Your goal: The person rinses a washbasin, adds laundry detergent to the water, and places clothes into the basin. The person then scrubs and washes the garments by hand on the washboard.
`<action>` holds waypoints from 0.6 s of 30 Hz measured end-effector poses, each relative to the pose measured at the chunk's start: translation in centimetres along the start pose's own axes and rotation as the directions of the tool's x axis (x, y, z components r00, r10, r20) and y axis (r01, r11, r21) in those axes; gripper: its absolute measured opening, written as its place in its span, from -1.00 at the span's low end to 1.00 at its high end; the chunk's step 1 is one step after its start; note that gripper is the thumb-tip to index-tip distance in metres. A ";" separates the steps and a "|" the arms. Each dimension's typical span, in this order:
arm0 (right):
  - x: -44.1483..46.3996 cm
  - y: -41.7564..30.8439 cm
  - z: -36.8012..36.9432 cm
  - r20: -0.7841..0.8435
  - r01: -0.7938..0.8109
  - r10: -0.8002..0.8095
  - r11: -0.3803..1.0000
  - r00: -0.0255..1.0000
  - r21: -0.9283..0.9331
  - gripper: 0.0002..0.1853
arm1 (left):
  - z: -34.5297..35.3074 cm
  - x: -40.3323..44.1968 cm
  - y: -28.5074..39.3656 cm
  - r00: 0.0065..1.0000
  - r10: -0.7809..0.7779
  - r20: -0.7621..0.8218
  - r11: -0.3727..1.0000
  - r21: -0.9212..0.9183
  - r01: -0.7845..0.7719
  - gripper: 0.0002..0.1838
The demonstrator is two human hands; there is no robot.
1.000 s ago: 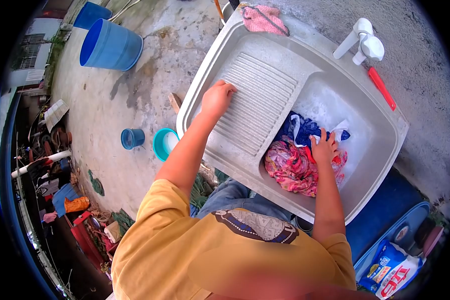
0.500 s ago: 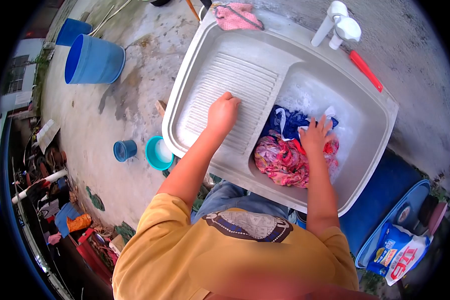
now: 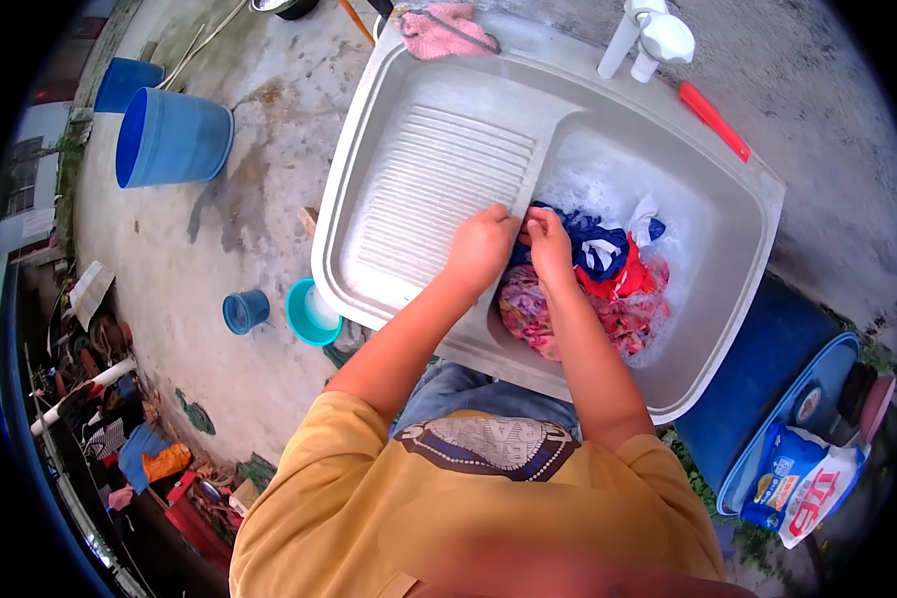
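My left hand (image 3: 483,242) is closed at the divider between the ribbed washboard (image 3: 439,169) and the basin, its fingertips close to my right hand. My right hand (image 3: 548,239) has its fingers pinched together at the left edge of the blue and white cloth (image 3: 600,249). What either hand grips is too small to make out. Below the blue cloth, red cloth (image 3: 628,279) and pink patterned cloth (image 3: 528,307) lie in sudsy water in the basin of the grey sink (image 3: 733,329).
A pink cloth (image 3: 447,32), a white tap (image 3: 665,40) and a red-handled brush (image 3: 714,121) are on the sink's back rim. A teal basin (image 3: 314,312) and blue buckets (image 3: 174,138) stand on the ground at left. A detergent bag (image 3: 802,483) is at lower right.
My right hand has left the middle of the cloths and moved left to the divider, its spread fingers now pinched. My left hand has moved right towards it. The view has shifted.
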State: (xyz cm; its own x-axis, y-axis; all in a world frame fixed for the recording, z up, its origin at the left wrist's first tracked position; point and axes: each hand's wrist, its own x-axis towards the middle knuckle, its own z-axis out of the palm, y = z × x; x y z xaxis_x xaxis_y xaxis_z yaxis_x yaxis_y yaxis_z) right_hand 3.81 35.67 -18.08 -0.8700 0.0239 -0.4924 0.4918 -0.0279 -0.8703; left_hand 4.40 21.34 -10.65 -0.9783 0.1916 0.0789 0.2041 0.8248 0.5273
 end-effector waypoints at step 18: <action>-1.9 -1.7 -2.5 0.247 -0.287 0.172 0.770 0.954 0.570 -0.66 | -3.1 -3.8 -0.6 0.682 -0.427 0.594 -0.228 -0.801 0.554 -0.78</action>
State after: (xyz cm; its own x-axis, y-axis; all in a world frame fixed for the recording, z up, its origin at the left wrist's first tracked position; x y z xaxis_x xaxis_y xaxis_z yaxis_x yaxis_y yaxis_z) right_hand 4.70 38.17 -15.74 -0.7534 -0.2288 -0.6165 0.6084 -0.5983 -0.5214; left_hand 7.89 18.51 -8.62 -0.7329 0.0944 -0.6737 -0.6174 -0.5082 0.6004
